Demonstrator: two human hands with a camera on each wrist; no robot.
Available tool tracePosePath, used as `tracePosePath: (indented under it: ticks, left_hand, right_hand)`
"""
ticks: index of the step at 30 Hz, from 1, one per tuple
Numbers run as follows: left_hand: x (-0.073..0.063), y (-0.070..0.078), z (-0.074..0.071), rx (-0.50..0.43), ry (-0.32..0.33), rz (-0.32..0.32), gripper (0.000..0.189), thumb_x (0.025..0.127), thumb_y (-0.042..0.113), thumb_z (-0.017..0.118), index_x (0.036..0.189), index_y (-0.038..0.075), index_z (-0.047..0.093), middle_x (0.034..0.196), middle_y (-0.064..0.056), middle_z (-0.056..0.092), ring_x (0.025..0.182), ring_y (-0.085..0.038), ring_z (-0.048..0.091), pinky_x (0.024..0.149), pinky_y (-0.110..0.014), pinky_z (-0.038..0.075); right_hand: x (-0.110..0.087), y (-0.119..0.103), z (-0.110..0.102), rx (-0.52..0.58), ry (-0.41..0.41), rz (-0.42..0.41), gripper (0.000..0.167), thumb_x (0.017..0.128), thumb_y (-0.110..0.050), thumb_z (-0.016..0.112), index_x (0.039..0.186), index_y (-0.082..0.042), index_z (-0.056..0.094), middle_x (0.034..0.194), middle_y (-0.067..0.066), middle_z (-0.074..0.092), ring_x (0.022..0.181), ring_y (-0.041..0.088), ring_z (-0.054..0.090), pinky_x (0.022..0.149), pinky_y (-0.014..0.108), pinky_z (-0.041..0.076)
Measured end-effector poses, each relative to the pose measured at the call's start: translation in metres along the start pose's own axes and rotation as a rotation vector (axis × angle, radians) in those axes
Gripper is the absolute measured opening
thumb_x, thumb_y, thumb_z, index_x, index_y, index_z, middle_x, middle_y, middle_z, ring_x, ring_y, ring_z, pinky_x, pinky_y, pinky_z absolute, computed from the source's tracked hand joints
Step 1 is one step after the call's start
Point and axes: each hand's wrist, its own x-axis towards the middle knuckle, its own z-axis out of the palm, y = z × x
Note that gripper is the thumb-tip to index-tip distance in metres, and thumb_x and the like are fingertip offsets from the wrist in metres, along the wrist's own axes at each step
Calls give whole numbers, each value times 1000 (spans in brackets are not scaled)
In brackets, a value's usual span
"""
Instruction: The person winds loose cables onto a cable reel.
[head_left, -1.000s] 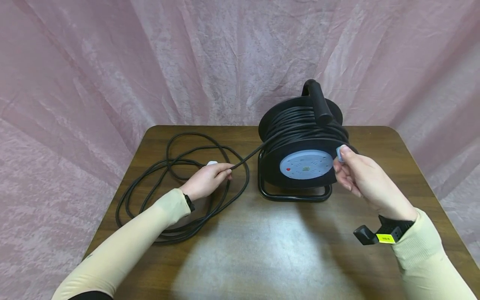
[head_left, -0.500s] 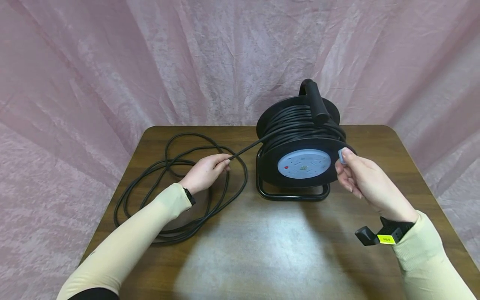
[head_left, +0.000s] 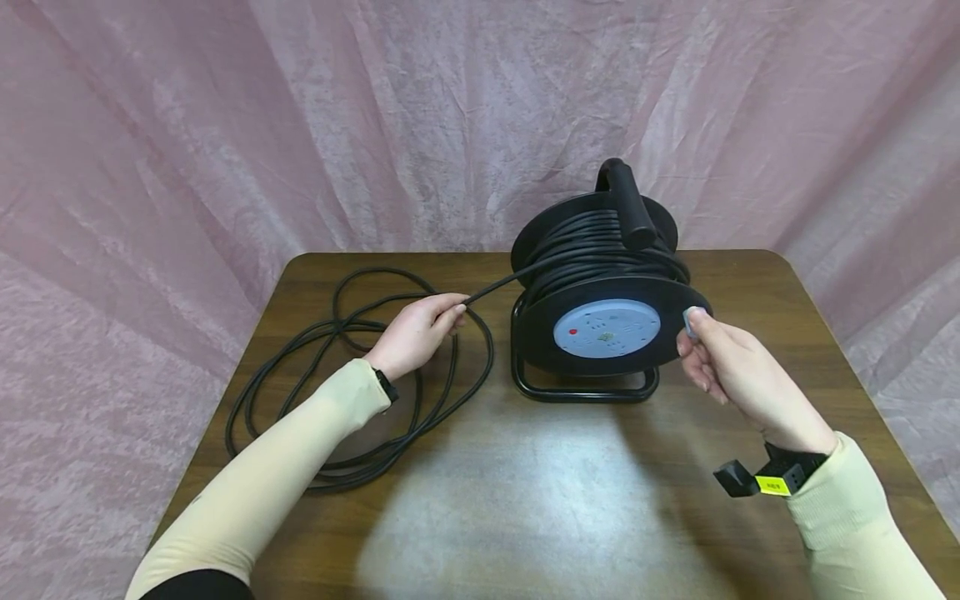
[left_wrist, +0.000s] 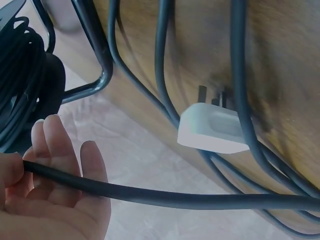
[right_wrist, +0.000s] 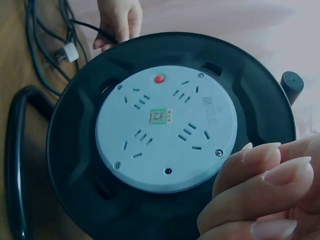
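Note:
A black cable reel [head_left: 540, 337] stands upright on its tubular frame, with black cable wound thickly round its drum. Its front disc carries a pale blue socket panel [right_wrist: 172, 95] with several outlets and a red button. My left hand [head_left: 416, 336] pinches the black cable [left_wrist: 200, 201] between thumb and fingers, left of the reel, and the cable crosses the palm. At the reel's right rim, my right hand [head_left: 731, 367] pinches a small pale blue knob [head_left: 689, 323] between thumb and fingers. Fingers hide that knob in the right wrist view.
Loose loops of cable [head_left: 487, 367] lie on the left of the wooden table [head_left: 487, 517]. Among them is a white plug [left_wrist: 215, 127] with its pins showing. The reel's black handle [head_left: 633, 208] sticks up on top. A pink curtain [head_left: 450, 125] hangs behind.
My left hand has moved a little up and away from me with the cable. My right hand and the knob have moved slightly down and right, and the reel sits slightly further left.

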Motion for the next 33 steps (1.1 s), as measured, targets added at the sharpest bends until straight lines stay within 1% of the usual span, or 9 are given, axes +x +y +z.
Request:
tracePosePath:
  ticks: [3, 6, 10, 13, 15, 20, 27, 30, 33]
  left_hand:
    - [1, 1, 1, 2, 0, 11, 37, 111, 30, 47, 141, 13, 61, 111, -5, 71, 98, -22, 70, 89, -39, 54]
    - [1, -1, 2, -1, -2, 11, 36, 111, 28, 48, 140, 11, 61, 110, -6, 71, 97, -23, 70, 88, -40, 54]
    - [0, -3, 2, 0, -1, 3, 37, 111, 28, 48, 141, 11, 61, 109, -7, 72, 95, -20, 70, 87, -39, 54]
    - [-1, -3, 3, 1, -1, 1, 37, 111, 28, 48, 142, 11, 60, 110, -8, 72, 96, -19, 70, 89, -38, 54]
    - [-2, -4, 3, 3, 0, -2, 37, 111, 28, 48, 143, 12, 60, 110, -7, 72, 100, -21, 70, 91, -38, 53]
    - [-4, -7, 4, 4, 0, -7, 38, 111, 28, 48, 144, 13, 59, 111, -7, 73, 102, -22, 70, 93, -40, 52]
    - [-5, -9, 5, 12, -11, -4, 41, 111, 32, 47, 147, 15, 57, 111, -3, 72, 101, -16, 69, 94, -40, 52]
    - [-6, -9, 6, 14, -11, -6, 41, 111, 32, 47, 147, 15, 57, 110, -1, 72, 101, -16, 69, 94, -39, 52]
    - [-5, -8, 7, 11, -9, -5, 40, 111, 30, 48, 147, 14, 57, 109, 0, 72, 101, -15, 69, 93, -39, 52]
  right_hand:
    - [-1, 3, 1, -1, 8, 3, 56, 111, -50, 34, 98, 2, 53, 61, 4, 50, 48, 15, 42, 42, 34, 36]
    - [-2, 7, 0, -20, 19, 19, 56, 111, -50, 36, 101, 2, 54, 60, 4, 49, 49, 17, 42, 47, 35, 38]
    - [-4, 12, -2, -63, 48, 55, 58, 109, -52, 39, 109, 3, 61, 62, 5, 50, 52, 21, 44, 53, 37, 40]
    - [-4, 14, -2, -94, 74, 74, 62, 108, -55, 42, 113, 2, 66, 63, 7, 52, 53, 22, 45, 53, 37, 40]
    - [-4, 15, -2, -106, 86, 89, 63, 107, -57, 42, 113, 0, 68, 64, 8, 53, 54, 22, 46, 52, 37, 40]
    - [-5, 19, -1, -134, 74, 104, 63, 106, -59, 41, 111, -3, 69, 65, 9, 54, 55, 22, 48, 55, 37, 42]
    - [-6, 25, 0, -177, 67, 128, 64, 106, -61, 38, 110, -4, 68, 66, 9, 55, 55, 27, 49, 60, 36, 43]
    - [-6, 30, 1, -168, 59, 141, 65, 107, -60, 37, 111, -3, 67, 67, 9, 55, 55, 29, 49, 60, 37, 43]
    - [-4, 35, 2, -157, 53, 150, 65, 107, -60, 37, 111, -3, 67, 67, 9, 56, 55, 27, 48, 60, 36, 43]
